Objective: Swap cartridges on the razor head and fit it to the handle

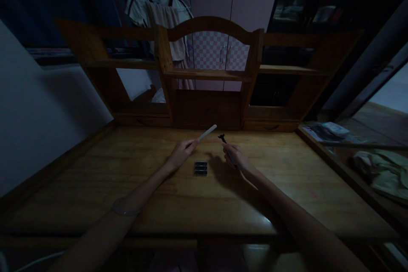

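My left hand [184,152] is closed round one end of a thin pale stick [208,131], which points up and to the right. In my right hand [235,156] is a dark razor-like handle [224,140] with a small forked head at its top, tilted up to the left. The stick and the handle are apart, held above the wooden desk. Between and below my hands, a small clear case [200,168] with dark pieces in rows lies flat on the desktop.
The wooden desk [143,216] has a raised shelf unit [207,75] along its back edge. Clothes [165,12] hang behind it. On the right, papers and a packet [334,129] lie past the desk's rim, with crumpled cloth [389,170] on a lower surface.
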The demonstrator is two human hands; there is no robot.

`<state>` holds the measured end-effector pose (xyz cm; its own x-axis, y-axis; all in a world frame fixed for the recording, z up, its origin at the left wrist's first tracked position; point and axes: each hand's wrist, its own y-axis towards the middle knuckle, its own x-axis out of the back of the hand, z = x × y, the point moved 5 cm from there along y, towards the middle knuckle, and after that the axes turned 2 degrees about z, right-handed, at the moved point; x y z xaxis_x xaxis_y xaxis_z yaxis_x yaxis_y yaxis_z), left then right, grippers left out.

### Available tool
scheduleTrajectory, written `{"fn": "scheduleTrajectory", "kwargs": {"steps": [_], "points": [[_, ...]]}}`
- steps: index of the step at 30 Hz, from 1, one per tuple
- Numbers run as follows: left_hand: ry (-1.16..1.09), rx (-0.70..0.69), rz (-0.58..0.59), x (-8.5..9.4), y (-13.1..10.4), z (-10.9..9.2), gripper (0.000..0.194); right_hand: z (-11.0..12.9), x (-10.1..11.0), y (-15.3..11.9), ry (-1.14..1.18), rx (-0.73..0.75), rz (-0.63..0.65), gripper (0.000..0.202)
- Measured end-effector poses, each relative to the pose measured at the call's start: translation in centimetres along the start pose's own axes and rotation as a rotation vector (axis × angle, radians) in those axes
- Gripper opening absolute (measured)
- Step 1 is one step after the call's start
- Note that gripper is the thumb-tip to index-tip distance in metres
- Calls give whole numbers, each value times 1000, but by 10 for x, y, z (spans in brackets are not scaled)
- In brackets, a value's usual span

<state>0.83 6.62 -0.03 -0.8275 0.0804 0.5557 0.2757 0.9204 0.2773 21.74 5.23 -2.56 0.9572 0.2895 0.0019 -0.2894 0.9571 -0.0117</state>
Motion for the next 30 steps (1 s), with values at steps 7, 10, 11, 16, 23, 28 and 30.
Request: {"fn": "scheduleTrajectory", "kwargs": {"steps": [7, 10, 11, 16, 23, 28, 30], "points": [[-58, -2, 22, -4, 2, -1, 44, 3, 1, -2, 31, 35, -28, 40], [-88, 53, -34, 5, 2, 1, 44, 5, 0, -2, 23, 52, -16, 40], [-110, 53, -13, 5, 1, -1, 43, 5, 0, -3, 24, 53, -16, 40], [-91, -30, 120, -10, -4, -15, 44, 9, -1, -5, 12, 69, -26, 39], [27, -45, -90, 9, -4, -13, 41, 17, -3, -10, -13, 76, -32, 38], [47, -92, 70, -6, -6, -18, 43, 12, -1, -8, -47, 66, -50, 38], [63, -69, 43, -7, -5, -15, 43, 9, 0, -7, -60, 51, -63, 39]]}}
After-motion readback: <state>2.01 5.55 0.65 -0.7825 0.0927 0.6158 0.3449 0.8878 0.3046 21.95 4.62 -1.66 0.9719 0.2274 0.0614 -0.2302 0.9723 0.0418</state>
